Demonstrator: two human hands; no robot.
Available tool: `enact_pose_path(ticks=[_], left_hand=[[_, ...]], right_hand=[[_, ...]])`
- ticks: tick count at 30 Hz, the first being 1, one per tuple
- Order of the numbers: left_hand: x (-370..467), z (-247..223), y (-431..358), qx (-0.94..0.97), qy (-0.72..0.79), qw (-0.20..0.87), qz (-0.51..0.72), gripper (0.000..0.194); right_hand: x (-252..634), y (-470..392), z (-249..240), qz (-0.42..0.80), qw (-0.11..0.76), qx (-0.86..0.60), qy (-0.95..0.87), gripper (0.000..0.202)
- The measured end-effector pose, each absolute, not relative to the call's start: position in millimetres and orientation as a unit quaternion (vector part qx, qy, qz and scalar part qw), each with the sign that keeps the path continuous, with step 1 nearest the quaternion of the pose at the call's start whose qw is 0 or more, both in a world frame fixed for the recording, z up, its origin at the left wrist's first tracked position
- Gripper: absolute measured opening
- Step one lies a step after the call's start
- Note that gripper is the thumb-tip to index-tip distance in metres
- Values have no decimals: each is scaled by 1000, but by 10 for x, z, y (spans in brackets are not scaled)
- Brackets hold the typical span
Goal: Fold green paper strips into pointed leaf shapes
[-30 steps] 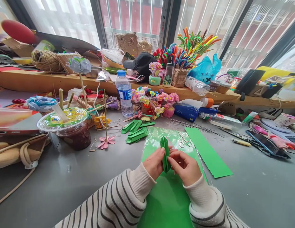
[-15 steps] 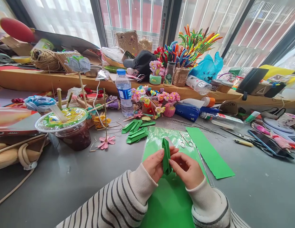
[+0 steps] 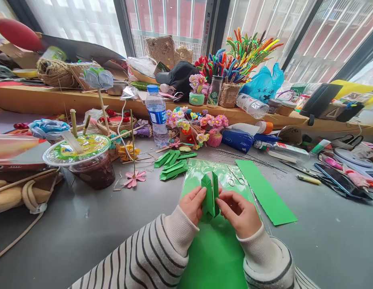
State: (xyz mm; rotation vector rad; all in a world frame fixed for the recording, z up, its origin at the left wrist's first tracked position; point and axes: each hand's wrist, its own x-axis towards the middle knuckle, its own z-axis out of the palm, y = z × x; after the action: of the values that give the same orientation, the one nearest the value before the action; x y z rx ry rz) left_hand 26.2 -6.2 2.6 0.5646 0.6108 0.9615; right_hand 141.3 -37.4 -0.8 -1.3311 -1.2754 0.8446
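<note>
Between both hands a folded green paper piece (image 3: 208, 196) stands upright, its long flaps parted down the middle. My left hand (image 3: 192, 204) pinches its left side with thumb and fingers. On the right edge, my right hand (image 3: 239, 210) grips the flap between thumb and forefinger. Below them lies a green sheet pack (image 3: 215, 253) in clear film, with small scissors (image 3: 235, 176) at its far end. Several folded green strips (image 3: 173, 170) are piled left of the pack. A long green paper strip (image 3: 266, 192) lies to the right.
A lidded drink cup (image 3: 94, 172) and a pink paper flower (image 3: 134, 179) stand on the left. A water bottle (image 3: 157, 116) is at the back middle. Wires, a craft knife (image 3: 308, 179) and a phone (image 3: 339, 182) lie to the right, below a cluttered ledge (image 3: 120, 105).
The folded green piece has been spread: its right flap now stands apart from the left part. My right hand has shifted slightly right with that flap.
</note>
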Motion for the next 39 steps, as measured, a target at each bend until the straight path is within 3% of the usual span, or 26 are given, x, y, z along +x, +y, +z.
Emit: enact_pose_path(ticks=[10, 20, 26, 33, 39], left_hand=[[281, -123, -37, 297, 268, 776, 488, 21], [270, 23, -89, 217, 240, 831, 453, 29], [265, 2, -71, 209, 216, 842, 448, 20], [267, 24, -77, 194, 206, 852, 440, 28], [264, 16, -92, 215, 240, 841, 434, 24]], right_hand=[[1335, -364, -97, 315, 477, -569, -591, 16], [1363, -359, -71, 266, 442, -600, -612, 15], [1377, -365, -46, 280, 453, -588, -609, 15], [1424, -361, -19, 350, 463, -562, -590, 18], [1430, -355, -34, 325, 454, -559, -612, 16]])
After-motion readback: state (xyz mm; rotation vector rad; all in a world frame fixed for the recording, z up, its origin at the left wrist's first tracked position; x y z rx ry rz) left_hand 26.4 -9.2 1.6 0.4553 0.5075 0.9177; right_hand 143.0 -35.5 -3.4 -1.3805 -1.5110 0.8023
